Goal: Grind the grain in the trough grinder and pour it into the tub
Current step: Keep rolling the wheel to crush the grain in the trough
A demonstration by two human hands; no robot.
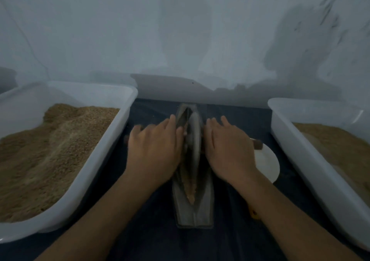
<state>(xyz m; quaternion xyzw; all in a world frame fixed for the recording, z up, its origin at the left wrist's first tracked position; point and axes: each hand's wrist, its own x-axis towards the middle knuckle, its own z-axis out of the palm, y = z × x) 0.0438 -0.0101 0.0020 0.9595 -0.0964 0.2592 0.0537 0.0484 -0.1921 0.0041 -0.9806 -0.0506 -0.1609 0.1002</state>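
Trough grinder (193,204) lies lengthwise on the dark cloth (236,240) between two white tubs. My left hand (154,148) and right hand (230,148) rest flat with fingers straight on the wheel's (195,132) handles. Grain (190,190) sits in the trough. Left tub (112,138) and right tub (284,132) both hold grain.

A plain, dim workroom for hand-milling: bare whitish wall (180,30), dark cloth (240,220) under a metal trough grinder (193,206), big white tubs (96,160) of grain either side.
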